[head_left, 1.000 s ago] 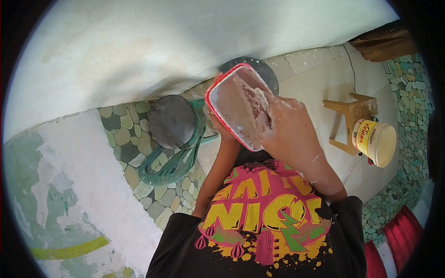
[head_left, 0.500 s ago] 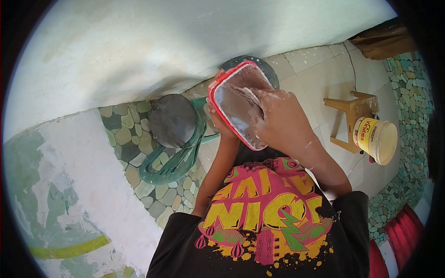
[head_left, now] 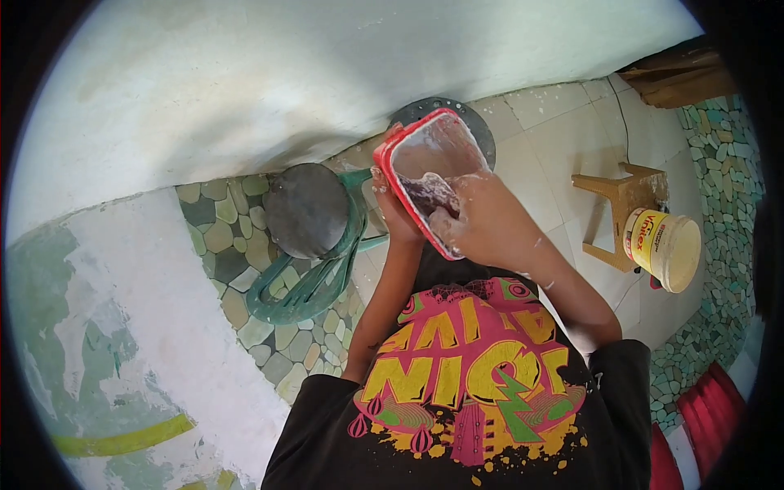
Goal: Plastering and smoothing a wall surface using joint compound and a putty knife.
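A red-rimmed rectangular tub [head_left: 387,155] is tilted in front of my chest, its inside coated with whitish paste. My left hand [head_left: 394,204] grips it from the left, fingers wrapped round its side and underside. Reaching over the tub's right edge, my right hand [head_left: 487,214] is closed inside it. A dark brownish piece smeared with white paste [head_left: 431,194] shows at its fingers; its kind is hard to make out. White specks dot both hands and the right forearm.
A pale wall [head_left: 245,73] rises ahead. Left of the tub are a dark round seat [head_left: 307,211] and a green plastic chair [head_left: 286,302]; a dark disc [head_left: 480,131] lies behind it. To the right, a paint bucket [head_left: 665,249] rests by a tan stool [head_left: 625,192].
My right hand has turned and moved slightly within the tub, so more of the dark pasty piece shows. The tub has shifted a little to the right.
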Motion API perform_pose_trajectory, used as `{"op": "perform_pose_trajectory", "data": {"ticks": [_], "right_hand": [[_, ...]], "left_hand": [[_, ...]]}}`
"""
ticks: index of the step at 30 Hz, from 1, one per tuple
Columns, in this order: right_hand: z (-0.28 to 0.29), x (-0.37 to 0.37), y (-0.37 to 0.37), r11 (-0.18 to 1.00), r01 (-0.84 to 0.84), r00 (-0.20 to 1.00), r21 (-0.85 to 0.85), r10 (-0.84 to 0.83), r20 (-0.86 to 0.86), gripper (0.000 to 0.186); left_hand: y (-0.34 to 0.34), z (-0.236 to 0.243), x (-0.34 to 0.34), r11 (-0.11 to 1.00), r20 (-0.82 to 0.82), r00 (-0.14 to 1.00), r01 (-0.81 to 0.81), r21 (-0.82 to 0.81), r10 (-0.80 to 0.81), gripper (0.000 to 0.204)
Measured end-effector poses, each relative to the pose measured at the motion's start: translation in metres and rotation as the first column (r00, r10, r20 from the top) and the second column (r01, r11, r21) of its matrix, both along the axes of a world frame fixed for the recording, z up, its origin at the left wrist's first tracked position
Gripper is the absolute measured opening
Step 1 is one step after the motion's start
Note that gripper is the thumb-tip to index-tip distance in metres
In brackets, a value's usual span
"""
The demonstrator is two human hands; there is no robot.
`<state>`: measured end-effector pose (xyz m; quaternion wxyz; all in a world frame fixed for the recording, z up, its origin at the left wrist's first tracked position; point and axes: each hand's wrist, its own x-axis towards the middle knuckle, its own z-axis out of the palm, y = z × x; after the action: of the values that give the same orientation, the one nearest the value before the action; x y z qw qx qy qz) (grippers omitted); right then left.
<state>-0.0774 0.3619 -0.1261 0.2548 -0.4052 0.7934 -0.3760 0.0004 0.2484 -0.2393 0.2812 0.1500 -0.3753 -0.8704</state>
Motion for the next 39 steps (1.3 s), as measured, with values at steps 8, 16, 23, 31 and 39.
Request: {"op": "perform_pose_trajectory", "data": {"ticks": [8, 16, 23, 31, 39], "right_hand": [[0.008, -0.025, 0.009, 0.982, 0.169, 0.88, -0.084, -0.112, 0.461, 0.018], [-0.025, -0.03, 0.011, 0.806, 0.566, 0.446, -0.175, -0.121, 0.887, 0.033], [0.007, 0.007, -0.018, 0.773, 0.62, 0.579, -0.134, -0.336, 0.743, 0.029], [0.001, 0.051, -0.042, 0.932, 0.074, 0.947, -0.354, -0.177, -0.269, 0.017], [0.005, 0.053, -0.034, 0.827, 0.237, 0.911, -0.51, -0.372, -0.178, 0.013]], "left_hand": [[-0.024, -0.021, 0.015, 0.981, -0.061, 0.997, -0.023, 0.193, 0.035, 0.065], [-0.027, -0.023, 0.022, 0.897, -0.033, 0.993, -0.085, 0.434, 0.11, 0.066], [-0.05, 0.0, 0.032, 0.906, 0.084, 0.973, -0.231, 0.354, 0.216, 0.061], [-0.069, 0.015, 0.041, 0.929, 0.033, 0.957, -0.288, 0.234, 0.289, 0.062], [-0.072, 0.035, 0.036, 0.961, 0.005, 0.974, -0.226, 0.16, 0.228, 0.07]]}}
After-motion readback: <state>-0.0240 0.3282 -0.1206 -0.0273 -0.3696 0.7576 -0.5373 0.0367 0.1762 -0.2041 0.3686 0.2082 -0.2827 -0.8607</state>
